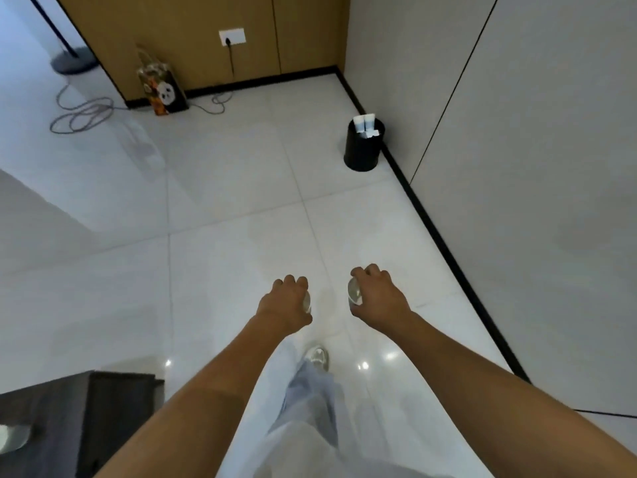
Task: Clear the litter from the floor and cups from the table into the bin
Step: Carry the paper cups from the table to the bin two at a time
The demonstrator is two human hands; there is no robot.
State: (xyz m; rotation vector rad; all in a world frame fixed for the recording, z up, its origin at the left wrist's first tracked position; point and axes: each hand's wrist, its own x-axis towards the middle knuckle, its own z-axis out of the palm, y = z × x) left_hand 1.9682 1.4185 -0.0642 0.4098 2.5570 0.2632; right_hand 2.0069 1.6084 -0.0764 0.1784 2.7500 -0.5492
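Both hands, lower centre: my left hand [286,300] and right hand [375,294] each curl around a cup [355,290]. Upper right, well apart, stands the bin [362,150], already holding litter. I judge dropping both cups remains.

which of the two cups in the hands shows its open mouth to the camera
The cup in the right hand: that cup shows its pale inside. The cup in the left hand is mostly hidden; only an edge shows.
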